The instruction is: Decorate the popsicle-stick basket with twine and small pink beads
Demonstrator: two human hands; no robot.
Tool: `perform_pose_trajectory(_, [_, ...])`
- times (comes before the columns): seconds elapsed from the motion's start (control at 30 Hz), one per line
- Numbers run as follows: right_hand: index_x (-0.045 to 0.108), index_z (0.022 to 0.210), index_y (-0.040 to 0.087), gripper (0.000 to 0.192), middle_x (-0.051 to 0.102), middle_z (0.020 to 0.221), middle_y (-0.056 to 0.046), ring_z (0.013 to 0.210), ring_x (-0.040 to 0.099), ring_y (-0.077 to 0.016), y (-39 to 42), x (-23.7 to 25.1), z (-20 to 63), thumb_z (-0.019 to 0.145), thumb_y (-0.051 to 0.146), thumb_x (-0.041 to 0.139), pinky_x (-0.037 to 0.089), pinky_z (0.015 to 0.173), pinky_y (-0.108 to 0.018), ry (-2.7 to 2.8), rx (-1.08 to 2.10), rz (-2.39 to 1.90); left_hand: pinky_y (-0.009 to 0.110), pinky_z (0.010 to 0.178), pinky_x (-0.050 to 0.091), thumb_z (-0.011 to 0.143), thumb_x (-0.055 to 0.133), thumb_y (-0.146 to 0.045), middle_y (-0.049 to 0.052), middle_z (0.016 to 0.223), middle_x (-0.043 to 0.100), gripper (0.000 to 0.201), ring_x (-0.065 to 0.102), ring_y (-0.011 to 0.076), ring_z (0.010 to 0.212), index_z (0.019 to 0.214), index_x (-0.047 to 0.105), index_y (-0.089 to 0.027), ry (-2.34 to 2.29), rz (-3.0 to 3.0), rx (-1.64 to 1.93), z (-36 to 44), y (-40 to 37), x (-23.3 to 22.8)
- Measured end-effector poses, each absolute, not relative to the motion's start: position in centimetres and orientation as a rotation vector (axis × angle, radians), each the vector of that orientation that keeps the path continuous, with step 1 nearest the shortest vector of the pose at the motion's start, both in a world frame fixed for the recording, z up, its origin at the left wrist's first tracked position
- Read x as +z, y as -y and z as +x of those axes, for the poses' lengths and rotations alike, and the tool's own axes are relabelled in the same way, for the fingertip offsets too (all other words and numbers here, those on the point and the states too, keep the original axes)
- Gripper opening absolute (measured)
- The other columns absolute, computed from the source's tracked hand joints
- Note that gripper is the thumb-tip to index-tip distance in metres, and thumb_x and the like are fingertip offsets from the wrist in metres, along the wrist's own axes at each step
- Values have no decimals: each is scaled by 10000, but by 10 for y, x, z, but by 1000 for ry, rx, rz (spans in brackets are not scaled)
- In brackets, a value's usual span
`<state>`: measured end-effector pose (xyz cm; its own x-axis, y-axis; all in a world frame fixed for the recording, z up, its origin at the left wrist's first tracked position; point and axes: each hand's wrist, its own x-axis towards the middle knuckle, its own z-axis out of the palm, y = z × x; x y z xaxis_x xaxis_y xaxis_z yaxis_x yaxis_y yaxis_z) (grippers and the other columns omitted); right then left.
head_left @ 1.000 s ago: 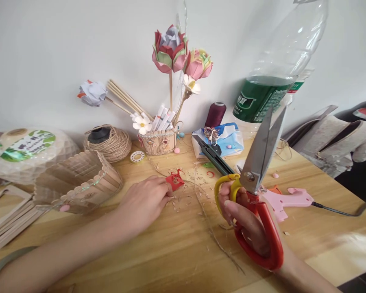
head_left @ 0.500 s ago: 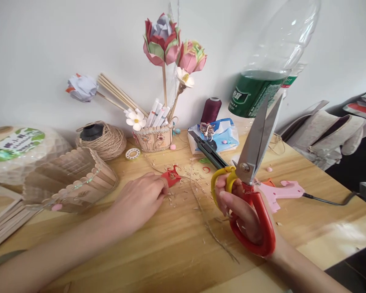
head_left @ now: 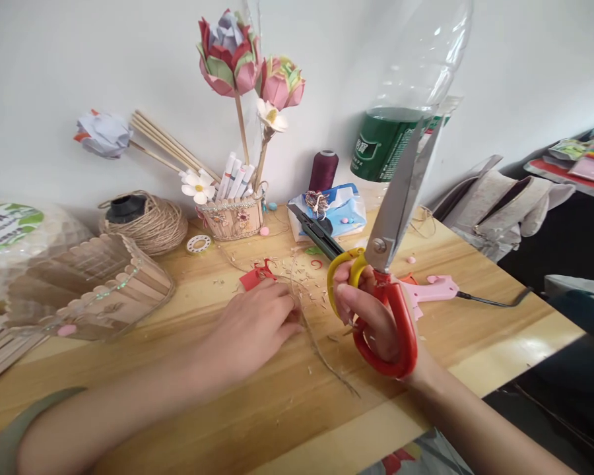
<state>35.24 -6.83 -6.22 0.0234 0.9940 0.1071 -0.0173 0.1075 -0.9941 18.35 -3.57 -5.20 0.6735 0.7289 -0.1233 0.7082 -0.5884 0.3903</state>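
Note:
My right hand (head_left: pixel 371 316) grips large scissors (head_left: pixel 395 198) by their red and yellow handles, with the blades pointing up and slightly apart. My left hand (head_left: pixel 260 323) lies palm down on the wooden table (head_left: pixel 257 409), its fingertips reaching a thin twine strand (head_left: pixel 321 349) among wood shavings. Whether the fingers pinch the strand is hidden. A red cut paper piece (head_left: pixel 253 277) lies on the table just beyond the left knuckles.
A pink glue gun (head_left: pixel 433 289) with its cord lies right of the scissors. Behind are a clear plastic bottle (head_left: pixel 410 79), a maroon thread spool (head_left: pixel 323 170), a black tool (head_left: pixel 314 231), paper flowers in a stick holder (head_left: pixel 230 218), a twine ball (head_left: pixel 143 221) and a stick basket (head_left: pixel 89 277).
My left hand let go of the red paper piece and slid right toward the twine strand. The scissors stayed upright in my right hand, and the view swung to the right.

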Motion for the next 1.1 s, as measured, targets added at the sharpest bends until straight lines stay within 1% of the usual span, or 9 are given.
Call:
perform_pose_trajectory(0.2, [474, 787, 217, 260, 429, 587, 61, 502, 381, -101, 67, -61, 356, 751, 445, 594, 317, 492, -264, 1323, 1108, -1092, 330, 687, 436, 780, 507, -184, 39, 819, 637, 115, 580, 225, 830, 728, 609, -174, -1160, 2360, 101, 191, 33, -55])
perform_pose_trajectory(0.47, [473, 745, 208, 341, 465, 565, 40, 507, 420, -117, 64, -58, 362, 745, 534, 570, 350, 483, -264, 1502, 1193, -929, 310, 696, 480, 733, 565, -288, 1, 738, 664, 122, 617, 174, 724, 725, 587, -169, -1207, 1801, 372, 158, 47, -47])
perform_pose_trajectory(0.6, [481, 777, 208, 375, 450, 575, 42, 489, 408, -112, 63, -57, 356, 725, 566, 578, 351, 453, -254, 1505, 1165, -918, 317, 759, 486, 717, 582, -299, 13, 847, 685, 228, 632, 180, 813, 904, 609, -172, -1224, 1663, 497, 131, 64, -35])
perform_pose_trajectory(0.67, [482, 771, 216, 375, 436, 600, 37, 497, 402, -114, 65, -55, 350, 749, 586, 531, 361, 457, -259, 1483, 1133, -900, 325, 776, 480, 730, 569, -316, 16, 873, 697, 226, 633, 189, 834, 897, 634, -179, -1252, 1629, 488, 120, 74, -30])
perform_pose_trajectory(0.73, [499, 799, 224, 383, 452, 651, 21, 548, 437, -132, 69, -52, 344, 761, 605, 497, 410, 511, -282, 1467, 1119, -877, 327, 775, 477, 720, 578, -322, 13, 847, 705, 192, 634, 193, 819, 823, 648, -176, -1291, 1574, 488, 113, 83, -27])
perform_pose_trajectory(0.8, [524, 884, 229, 406, 506, 755, -9, 657, 502, -167, 75, -48, 338, 762, 615, 489, 466, 627, -334, 1457, 1166, -860, 323, 764, 477, 704, 595, -317, 7, 806, 704, 182, 631, 184, 788, 803, 643, -172, -1317, 1501, 528, 108, 89, -26])
perform_pose_trajectory(0.93, [549, 1024, 218, 503, 540, 1030, -79, 929, 541, -239, 86, -43, 332, 771, 644, 458, 458, 830, -423, 1462, 1305, -847, 305, 733, 474, 706, 601, -302, -2, 749, 685, 160, 611, 156, 730, 785, 626, -165, -1290, 1417, 605, 105, 97, -27])
perform_pose_trajectory(1.0, [555, 1039, 223, 515, 536, 1069, -82, 982, 532, -242, 88, -42, 330, 766, 650, 465, 444, 863, -416, 1465, 1351, -834, 298, 731, 470, 719, 595, -298, -8, 743, 673, 145, 601, 145, 719, 772, 621, -165, -1261, 1419, 624, 104, 100, -27])
perform_pose_trajectory(1.1, [559, 1022, 231, 479, 542, 1071, -73, 982, 536, -225, 92, -42, 325, 774, 633, 480, 439, 861, -388, 1463, 1393, -809, 289, 733, 467, 719, 600, -279, -17, 737, 658, 124, 592, 134, 709, 764, 616, -165, -1229, 1389, 658, 105, 106, -28])
